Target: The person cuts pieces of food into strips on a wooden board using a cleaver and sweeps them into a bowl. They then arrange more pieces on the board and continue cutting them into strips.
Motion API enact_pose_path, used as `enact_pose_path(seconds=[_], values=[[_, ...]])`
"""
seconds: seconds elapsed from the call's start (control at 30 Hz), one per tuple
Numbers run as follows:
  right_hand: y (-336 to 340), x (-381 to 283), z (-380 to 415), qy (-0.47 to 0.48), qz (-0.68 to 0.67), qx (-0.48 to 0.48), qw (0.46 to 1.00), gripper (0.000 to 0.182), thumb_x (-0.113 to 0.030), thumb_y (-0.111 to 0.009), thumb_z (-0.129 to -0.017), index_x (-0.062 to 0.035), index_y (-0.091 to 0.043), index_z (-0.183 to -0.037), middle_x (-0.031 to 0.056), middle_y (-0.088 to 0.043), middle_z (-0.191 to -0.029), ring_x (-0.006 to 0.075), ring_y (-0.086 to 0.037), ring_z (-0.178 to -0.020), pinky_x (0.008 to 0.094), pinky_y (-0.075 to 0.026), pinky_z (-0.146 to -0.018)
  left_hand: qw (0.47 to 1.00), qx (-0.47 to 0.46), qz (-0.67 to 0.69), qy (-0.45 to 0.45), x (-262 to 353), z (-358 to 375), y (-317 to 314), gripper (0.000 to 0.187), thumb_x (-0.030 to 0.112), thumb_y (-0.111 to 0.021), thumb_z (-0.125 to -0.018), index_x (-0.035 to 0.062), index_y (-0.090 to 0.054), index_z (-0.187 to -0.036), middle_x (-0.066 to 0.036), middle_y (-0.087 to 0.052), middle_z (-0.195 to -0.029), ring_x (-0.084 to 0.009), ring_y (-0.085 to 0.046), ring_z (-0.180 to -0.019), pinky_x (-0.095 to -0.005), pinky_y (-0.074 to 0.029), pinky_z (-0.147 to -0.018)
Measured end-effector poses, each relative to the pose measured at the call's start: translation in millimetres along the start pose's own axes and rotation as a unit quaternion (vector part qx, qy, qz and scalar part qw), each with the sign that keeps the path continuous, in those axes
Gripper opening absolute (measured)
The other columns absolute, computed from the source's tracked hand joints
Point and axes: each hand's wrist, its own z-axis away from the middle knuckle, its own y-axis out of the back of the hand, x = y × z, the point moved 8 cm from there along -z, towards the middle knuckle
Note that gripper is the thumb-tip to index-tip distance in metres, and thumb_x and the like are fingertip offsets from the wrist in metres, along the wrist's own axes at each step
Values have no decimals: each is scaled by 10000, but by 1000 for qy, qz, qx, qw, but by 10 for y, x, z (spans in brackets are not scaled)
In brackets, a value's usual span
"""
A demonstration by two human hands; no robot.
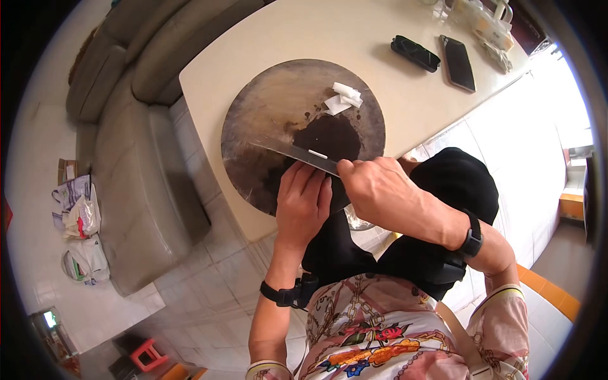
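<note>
My right hand is wrapped round the handle of a knife, whose blade lies across a round chopping board and points to the left. A thin white strip clings to the blade. My left hand is close against the near side of the blade, fingers bent and together, pressing down at the board's near edge. Whatever lies under those fingers is hidden. Several white cut pieces are heaped at the far right of the board, beyond a dark wet patch.
The board stands on a cream table. A phone and a dark case lie at the far right, near clear containers. A grey sofa is at the left, with bags beyond it. A red stool stands lower left.
</note>
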Motion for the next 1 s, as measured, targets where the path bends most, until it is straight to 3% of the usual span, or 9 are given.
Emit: enact_pose_path(seconds=[0.13,0.33,0.4,0.53,0.6,0.7,0.83,1.0], values=[[21,2,99,-11,4,-38,999,107,30,-575,-646,63,-489,-702,213,-563,-576,367,-611,-550,400,-485,-500,1000,-8,-4,0,-8,10,-15,238,41,-666,-760,2,-658,-994,-110,-618,-998,-315,-566,-993,-396,-475,-864],[16,-68,36,3,36,-47,998,106,6,-595,-651,59,-533,-719,174,-568,-571,309,-630,-541,378,-484,-487,1000,-10,-11,7,5,5,-15,221,35,-665,-748,3,-654,-966,-108,-616,-986,-325,-566,-980,-406,-473,-857],[-23,-132,-68,14,38,-40,998,133,30,-584,-662,62,-490,-750,195,-561,-577,356,-605,-549,410,-473,-505,1000,-13,-19,0,21,2,-5,218,33,-665,-747,4,-652,-962,-109,-616,-986,-327,-566,-979,-409,-473,-854],[-78,-136,-158,26,30,-31,999,124,32,-580,-668,58,-487,-745,200,-563,-577,361,-604,-552,412,-472,-506,1000,1,0,-7,31,8,12,232,27,-667,-737,6,-646,-967,-113,-615,-987,-331,-565,-978,-416,-471,-846],[23,-121,-82,40,-10,18,999,129,34,-580,-670,59,-488,-756,194,-561,-584,363,-601,-554,409,-471,-504,1000,10,0,-10,26,8,21,234,28,-668,-731,6,-649,-963,-113,-615,-984,-330,-566,-974,-413,-471,-847],[28,-142,18,15,32,-17,999,111,15,-589,-643,69,-522,-712,193,-569,-587,330,-629,-564,380,-494,-511,1000,22,-1,-7,6,22,22,230,30,-670,-724,8,-654,-952,-111,-617,-978,-325,-566,-965,-409,-471,-849],[-59,-72,99,-15,50,-69,996,113,57,-544,-664,62,-490,-763,187,-553,-592,357,-591,-538,402,-465,-494,1000,18,-12,-11,7,30,19,208,33,-670,-727,10,-661,-933,-109,-619,-968,-315,-568,-949,-403,-472,-846],[-76,-129,-22,-6,27,-42,999,105,52,-550,-660,65,-494,-749,185,-552,-585,361,-591,-538,420,-465,-502,1000,16,-22,-15,26,40,26,225,38,-672,-725,5,-655,-948,-106,-617,-976,-307,-569,-948,-402,-471,-841]])
